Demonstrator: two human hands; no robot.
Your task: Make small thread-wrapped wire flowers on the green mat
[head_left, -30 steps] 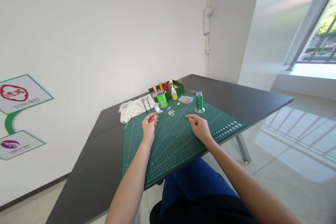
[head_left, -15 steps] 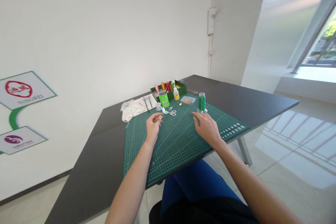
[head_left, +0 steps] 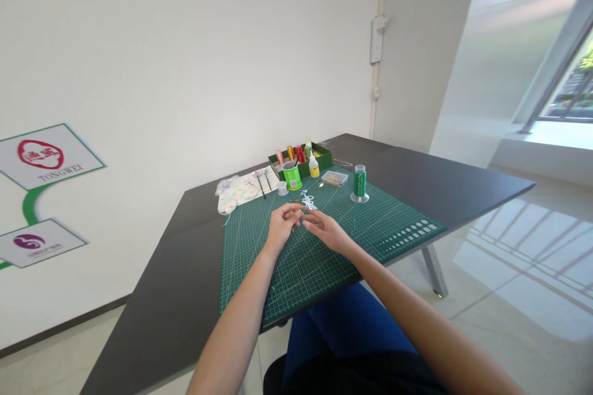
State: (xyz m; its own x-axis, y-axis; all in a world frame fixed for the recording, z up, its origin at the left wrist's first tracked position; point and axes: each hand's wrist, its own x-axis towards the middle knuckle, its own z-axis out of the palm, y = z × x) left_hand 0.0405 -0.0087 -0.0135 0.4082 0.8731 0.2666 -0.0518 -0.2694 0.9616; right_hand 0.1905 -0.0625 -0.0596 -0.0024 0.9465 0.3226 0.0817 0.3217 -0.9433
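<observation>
My left hand [head_left: 283, 223] is closed in a pinch above the cutting mat, and a small pale blue petal-like piece [head_left: 309, 202] shows just past its fingertips. My right hand [head_left: 327, 229] meets it from the right, thumb and forefinger drawn together at the same spot. Whatever lies between the right fingertips is too small to make out; it may be thread. Small scissors with white handles [head_left: 304, 200] lie on the mat directly behind the fingers, partly covered. A spool of green thread [head_left: 359, 182] stands upright to the right of both hands.
The green cutting mat [head_left: 296, 271] covers part of a dark table [head_left: 185, 265]. Toward the back are a green tin [head_left: 292, 178], a glue bottle [head_left: 314, 166], a clear case [head_left: 334, 178], a small clear cup [head_left: 282, 188] and a green box [head_left: 325, 159] holding thread spools. White sheets [head_left: 245, 190] lie left.
My right hand has moved left, from beside the green spool to my left fingertips. My left hand has shifted slightly right, still pinching, with the pale blue piece.
</observation>
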